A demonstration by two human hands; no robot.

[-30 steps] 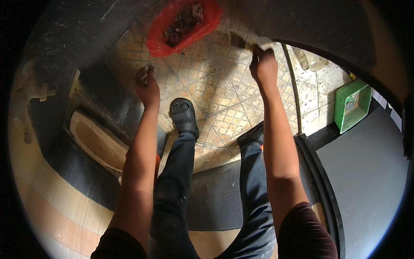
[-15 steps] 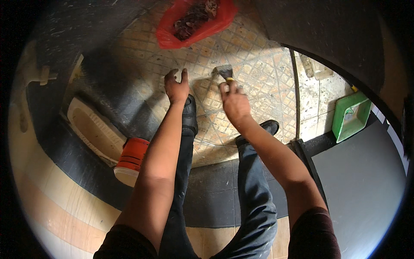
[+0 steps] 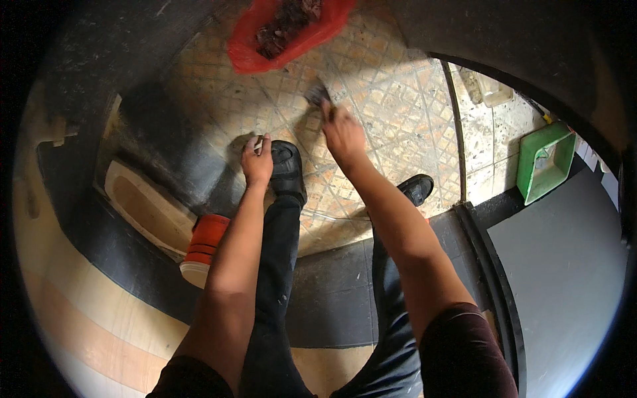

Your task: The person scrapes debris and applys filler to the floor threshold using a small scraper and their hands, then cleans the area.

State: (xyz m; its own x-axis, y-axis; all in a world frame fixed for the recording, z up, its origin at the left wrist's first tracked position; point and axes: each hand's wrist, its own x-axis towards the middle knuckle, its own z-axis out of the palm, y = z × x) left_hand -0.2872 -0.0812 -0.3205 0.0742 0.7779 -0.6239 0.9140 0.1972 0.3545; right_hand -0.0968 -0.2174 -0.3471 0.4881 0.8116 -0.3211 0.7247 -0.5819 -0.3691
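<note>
My right hand is wrapped round the handle of a putty knife. Its dark, wide blade is blurred and reaches over the patterned tile floor. Beside my left shoe, my left hand is closed, with a small pale piece pinched between its fingers; I cannot make out what it is. Beyond both hands an open red plastic bag holds dark scraps.
An orange bucket stands left of my left forearm, beside a long pale trough. A green plastic frame-shaped container is at the right, near a dark raised edge and a grey panel. My shoes stand on the tiles.
My right hand has moved left and farther away with the putty knife. My left hand has drawn nearer and left, and its fingers, spread before, are now closed round a pale piece.
</note>
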